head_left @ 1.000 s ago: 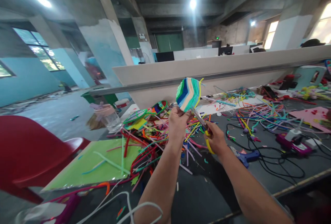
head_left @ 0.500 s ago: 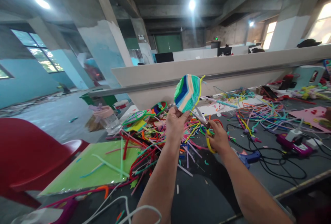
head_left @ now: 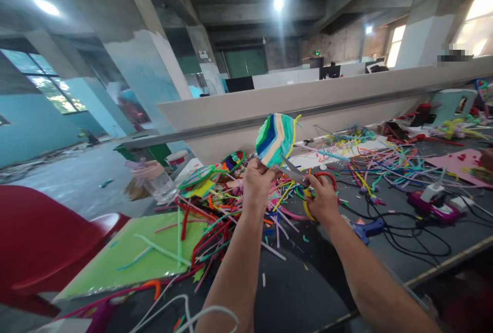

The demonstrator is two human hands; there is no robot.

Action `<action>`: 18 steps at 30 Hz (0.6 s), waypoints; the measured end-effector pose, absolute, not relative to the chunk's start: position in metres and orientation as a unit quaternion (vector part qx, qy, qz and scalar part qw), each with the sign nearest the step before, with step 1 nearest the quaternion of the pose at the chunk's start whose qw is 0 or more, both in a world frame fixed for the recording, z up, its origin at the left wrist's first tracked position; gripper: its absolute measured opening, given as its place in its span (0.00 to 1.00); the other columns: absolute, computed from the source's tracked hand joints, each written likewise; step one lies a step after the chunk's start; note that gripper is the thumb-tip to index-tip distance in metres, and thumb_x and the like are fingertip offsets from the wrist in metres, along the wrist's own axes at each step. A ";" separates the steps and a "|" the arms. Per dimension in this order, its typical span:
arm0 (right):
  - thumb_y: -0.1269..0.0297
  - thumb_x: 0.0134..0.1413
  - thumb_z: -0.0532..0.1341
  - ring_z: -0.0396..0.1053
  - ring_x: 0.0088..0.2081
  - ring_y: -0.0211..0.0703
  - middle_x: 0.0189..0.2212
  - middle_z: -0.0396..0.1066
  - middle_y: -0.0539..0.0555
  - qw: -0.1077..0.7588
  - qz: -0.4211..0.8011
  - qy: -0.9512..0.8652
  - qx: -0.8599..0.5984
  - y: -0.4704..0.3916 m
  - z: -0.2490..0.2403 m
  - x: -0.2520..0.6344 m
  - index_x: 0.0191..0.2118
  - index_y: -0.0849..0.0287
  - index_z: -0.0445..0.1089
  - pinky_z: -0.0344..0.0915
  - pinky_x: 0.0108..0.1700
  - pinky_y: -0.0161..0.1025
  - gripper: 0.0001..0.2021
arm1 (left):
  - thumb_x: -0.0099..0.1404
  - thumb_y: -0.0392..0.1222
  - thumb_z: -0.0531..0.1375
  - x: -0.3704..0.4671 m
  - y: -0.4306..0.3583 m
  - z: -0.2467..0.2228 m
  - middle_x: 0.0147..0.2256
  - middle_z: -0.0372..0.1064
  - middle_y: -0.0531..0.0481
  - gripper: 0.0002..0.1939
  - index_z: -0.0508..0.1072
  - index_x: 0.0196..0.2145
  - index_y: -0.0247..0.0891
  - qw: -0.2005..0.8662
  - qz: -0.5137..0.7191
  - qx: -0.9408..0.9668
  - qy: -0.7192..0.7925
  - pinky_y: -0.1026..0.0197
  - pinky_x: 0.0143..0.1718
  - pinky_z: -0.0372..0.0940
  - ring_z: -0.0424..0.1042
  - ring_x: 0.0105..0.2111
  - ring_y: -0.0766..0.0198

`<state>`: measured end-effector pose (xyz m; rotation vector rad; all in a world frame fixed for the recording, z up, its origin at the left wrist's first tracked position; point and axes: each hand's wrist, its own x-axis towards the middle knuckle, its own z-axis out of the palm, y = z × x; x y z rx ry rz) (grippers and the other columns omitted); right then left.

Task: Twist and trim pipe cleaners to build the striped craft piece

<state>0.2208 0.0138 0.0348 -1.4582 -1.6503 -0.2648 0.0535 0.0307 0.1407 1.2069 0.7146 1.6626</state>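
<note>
Blue, green and cream striped piece (head_left: pixel 274 139) pinched at its lower edge by the left hand (head_left: pixel 257 178), raised above the far part of the dark table (head_left: pixel 292 292). Scissors (head_left: pixel 302 179) gripped by the handles in the right hand (head_left: pixel 322 198), blades parted near the lower right edge. Face seemingly covered in stripes already; apparently left uncut, a yellow strand (head_left: pixel 297 119) jutting past the upper right rim. Farther out, coloured offcuts (head_left: pixel 219 204) heaped left, blue glue gun (head_left: pixel 367 229) lying right. Compared with a second ago, blades wider apart, view swung slightly right.
</note>
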 end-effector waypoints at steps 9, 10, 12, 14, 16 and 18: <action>0.70 0.42 0.62 0.64 0.44 0.49 0.43 0.64 0.56 0.429 -0.119 -0.661 -0.604 0.014 0.038 0.225 0.53 0.52 0.64 0.62 0.48 0.44 0.27 | 0.41 0.40 0.71 0.050 0.030 0.143 0.31 0.74 0.50 0.25 0.68 0.36 0.34 0.478 0.666 0.494 0.290 0.59 0.34 0.72 0.73 0.28 0.65; 0.70 0.42 0.63 0.64 0.43 0.48 0.42 0.64 0.55 0.426 -0.116 -0.667 -0.599 0.014 0.039 0.225 0.53 0.52 0.64 0.62 0.47 0.43 0.28 | 0.41 0.41 0.71 0.050 0.031 0.143 0.31 0.74 0.50 0.25 0.67 0.36 0.34 0.479 0.664 0.493 0.294 0.58 0.34 0.72 0.73 0.28 0.65; 0.71 0.42 0.63 0.64 0.43 0.48 0.41 0.64 0.55 0.425 -0.109 -0.680 -0.588 0.014 0.039 0.224 0.54 0.52 0.63 0.62 0.47 0.43 0.29 | 0.41 0.41 0.71 0.050 0.031 0.142 0.30 0.74 0.50 0.25 0.67 0.35 0.34 0.484 0.661 0.489 0.300 0.57 0.33 0.72 0.74 0.27 0.63; 0.72 0.42 0.62 0.64 0.42 0.48 0.41 0.64 0.56 0.425 -0.103 -0.687 -0.580 0.013 0.039 0.223 0.55 0.51 0.63 0.62 0.46 0.43 0.30 | 0.40 0.41 0.72 0.050 0.032 0.141 0.30 0.75 0.49 0.25 0.67 0.35 0.35 0.488 0.661 0.483 0.303 0.57 0.33 0.71 0.74 0.28 0.62; 0.72 0.42 0.62 0.64 0.41 0.49 0.41 0.64 0.56 0.426 -0.102 -0.689 -0.578 0.012 0.040 0.222 0.55 0.52 0.63 0.62 0.46 0.44 0.30 | 0.40 0.42 0.72 0.051 0.034 0.140 0.31 0.75 0.49 0.26 0.67 0.36 0.35 0.488 0.662 0.481 0.305 0.56 0.33 0.71 0.75 0.28 0.60; 0.72 0.42 0.62 0.64 0.41 0.50 0.41 0.64 0.56 0.428 -0.100 -0.691 -0.574 0.012 0.040 0.221 0.55 0.51 0.63 0.63 0.45 0.45 0.30 | 0.39 0.42 0.72 0.051 0.035 0.138 0.30 0.75 0.49 0.26 0.67 0.35 0.35 0.485 0.660 0.485 0.307 0.56 0.33 0.71 0.75 0.29 0.60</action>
